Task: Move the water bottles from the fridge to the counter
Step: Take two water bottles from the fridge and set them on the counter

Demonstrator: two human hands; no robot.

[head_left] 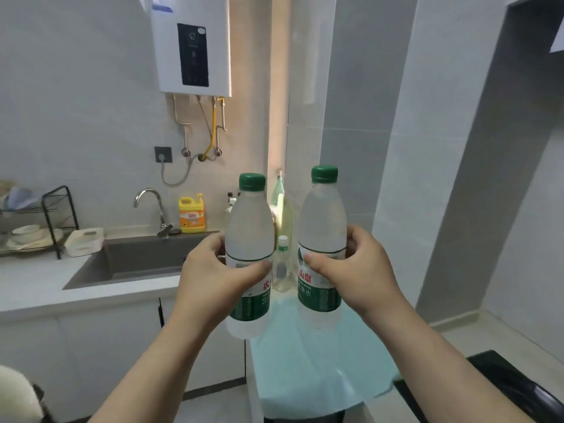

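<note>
I hold two frosted water bottles with green caps and green labels upright in the air, side by side. My left hand (218,271) grips the left bottle (249,236) around its middle. My right hand (355,270) grips the right bottle (322,224) the same way. Both bottles hang above a surface covered with a pale green sheet (314,367). The white counter (39,285) runs to the left around a grey sink (134,261). The fridge is not in view.
A small clear bottle (281,265) stands on the green-covered surface between the two held bottles. A yellow detergent jug (192,213) and a tap (152,206) sit behind the sink. A dish rack (36,221) stands far left. A black hob (512,389) lies at the lower right.
</note>
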